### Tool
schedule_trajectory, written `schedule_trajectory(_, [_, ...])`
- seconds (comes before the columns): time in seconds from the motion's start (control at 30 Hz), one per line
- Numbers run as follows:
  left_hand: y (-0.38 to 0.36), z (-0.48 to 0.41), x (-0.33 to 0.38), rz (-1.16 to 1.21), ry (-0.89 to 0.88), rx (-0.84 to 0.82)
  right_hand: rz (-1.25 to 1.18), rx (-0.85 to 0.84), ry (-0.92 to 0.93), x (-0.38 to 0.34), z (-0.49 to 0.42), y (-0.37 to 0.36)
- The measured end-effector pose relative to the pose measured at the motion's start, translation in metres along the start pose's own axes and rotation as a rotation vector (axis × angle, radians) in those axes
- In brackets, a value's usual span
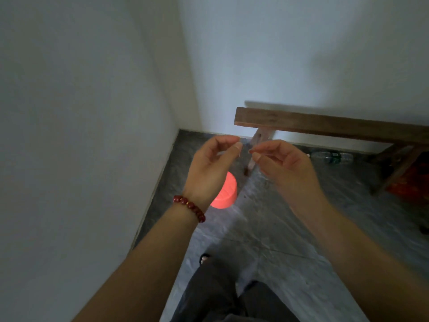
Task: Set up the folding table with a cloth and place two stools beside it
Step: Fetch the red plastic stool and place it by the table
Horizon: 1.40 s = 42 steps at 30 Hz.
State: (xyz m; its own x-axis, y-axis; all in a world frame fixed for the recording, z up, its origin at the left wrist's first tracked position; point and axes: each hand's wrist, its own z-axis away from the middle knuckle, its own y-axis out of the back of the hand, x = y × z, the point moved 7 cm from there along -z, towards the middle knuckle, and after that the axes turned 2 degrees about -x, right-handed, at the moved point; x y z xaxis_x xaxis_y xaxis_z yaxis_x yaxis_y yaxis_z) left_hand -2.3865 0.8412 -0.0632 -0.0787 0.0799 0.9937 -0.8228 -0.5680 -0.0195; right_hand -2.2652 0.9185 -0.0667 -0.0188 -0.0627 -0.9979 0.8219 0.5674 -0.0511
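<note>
My left hand (213, 168), with a red bead bracelet on its wrist, and my right hand (283, 168) are raised side by side at chest height. Each pinches thumb to forefinger on the top edge of a thin, nearly clear plastic cloth (260, 205) that hangs down in front of me, faint and wrinkled. Behind the hands a brown wooden table (325, 126) stands against the far wall, its legs splayed. A pink round plastic stool (226, 194) sits on the floor below my left hand, partly hidden by it.
White walls meet in a corner to the left of the table. A clear plastic bottle (332, 158) lies on the grey floor under the table, and something red (408, 182) sits by its right leg. My dark trousers and one foot (205, 259) show below.
</note>
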Motion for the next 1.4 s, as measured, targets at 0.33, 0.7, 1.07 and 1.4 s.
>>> schedule_trajectory(0.33, [0.033, -0.104, -0.004, -0.086, -0.074, -0.021, 0.265, -0.070, -0.016, 0.014, -0.095, -0.021])
schedule_trajectory(0.7, [0.051, -0.182, -0.027, -0.271, -0.096, -0.122, 0.268, -0.130, -0.067, 0.058, -0.188, -0.036])
schedule_trajectory(1.07, [0.065, -0.256, -0.192, -0.752, -0.222, -0.202, 0.420, -0.285, -0.012, 0.225, -0.266, -0.049])
schedule_trajectory(1.4, [0.076, -0.330, -0.469, -0.893, -0.151, -0.295, 0.522, -0.303, -0.028, 0.495, -0.321, -0.041])
